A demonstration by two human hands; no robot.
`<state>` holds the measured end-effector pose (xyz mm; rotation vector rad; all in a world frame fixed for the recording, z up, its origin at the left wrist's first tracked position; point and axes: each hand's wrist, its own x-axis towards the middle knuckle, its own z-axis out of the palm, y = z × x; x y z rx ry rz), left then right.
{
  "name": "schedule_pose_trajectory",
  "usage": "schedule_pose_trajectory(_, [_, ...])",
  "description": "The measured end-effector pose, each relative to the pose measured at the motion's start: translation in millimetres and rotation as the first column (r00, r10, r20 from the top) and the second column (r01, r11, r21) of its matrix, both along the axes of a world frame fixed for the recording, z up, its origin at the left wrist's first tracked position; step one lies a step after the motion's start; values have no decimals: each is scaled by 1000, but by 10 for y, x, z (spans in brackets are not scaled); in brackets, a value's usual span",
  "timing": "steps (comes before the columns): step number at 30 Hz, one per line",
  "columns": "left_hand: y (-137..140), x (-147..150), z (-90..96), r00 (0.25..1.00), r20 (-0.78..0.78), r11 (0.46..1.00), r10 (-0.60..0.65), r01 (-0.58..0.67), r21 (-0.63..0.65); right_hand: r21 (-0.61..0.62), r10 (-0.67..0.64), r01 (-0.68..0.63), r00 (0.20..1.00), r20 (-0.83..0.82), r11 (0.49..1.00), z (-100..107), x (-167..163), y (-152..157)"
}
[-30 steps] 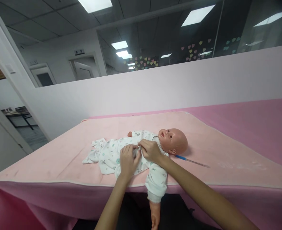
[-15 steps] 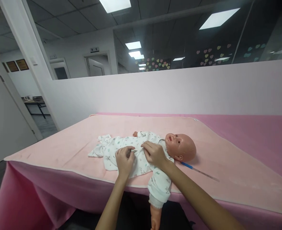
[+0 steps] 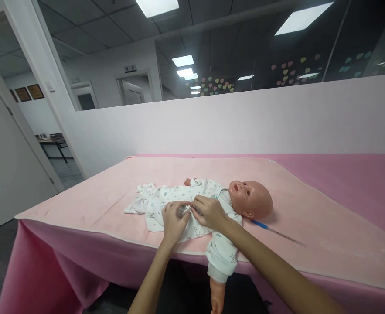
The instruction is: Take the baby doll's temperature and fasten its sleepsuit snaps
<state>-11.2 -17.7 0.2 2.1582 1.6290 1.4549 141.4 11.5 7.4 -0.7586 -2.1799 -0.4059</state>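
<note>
A baby doll lies on its back, head to the right, dressed in a white patterned romper. Over its front, my left hand pinches a fold of the romper between thumb and fingers. Close beside it, my right hand also has its fingers closed on the cloth, the fingertips of both hands nearly meeting. The exact fastening under my fingers is hidden. One doll arm hangs over the near table edge. Near the doll's head lies a thin stick with a blue end, perhaps a thermometer.
A peach blanket covers the table over a pink cloth, which drapes down the front. Behind stands a white half wall with glass above. A door is at the left.
My left hand has moved right to my right hand, so the fingertips now come together on the romper. The whole view has shifted slightly.
</note>
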Motion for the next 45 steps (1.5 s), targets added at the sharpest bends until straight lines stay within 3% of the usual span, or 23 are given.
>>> schedule_pose_trajectory(19, [-69,75,-7,989,-124,995,78,-70,68,20,-131,131,991,-21,991,-64,-34,32])
schedule_pose_trajectory(34, [-113,93,6,971,-213,991,109,-90,97,-43,-150,149,989,-20,988,-65,-28,23])
schedule_pose_trajectory(45, [-100,133,-39,928,-337,977,161,-101,188,-47,-144,142,989,-21,989,-59,-26,22])
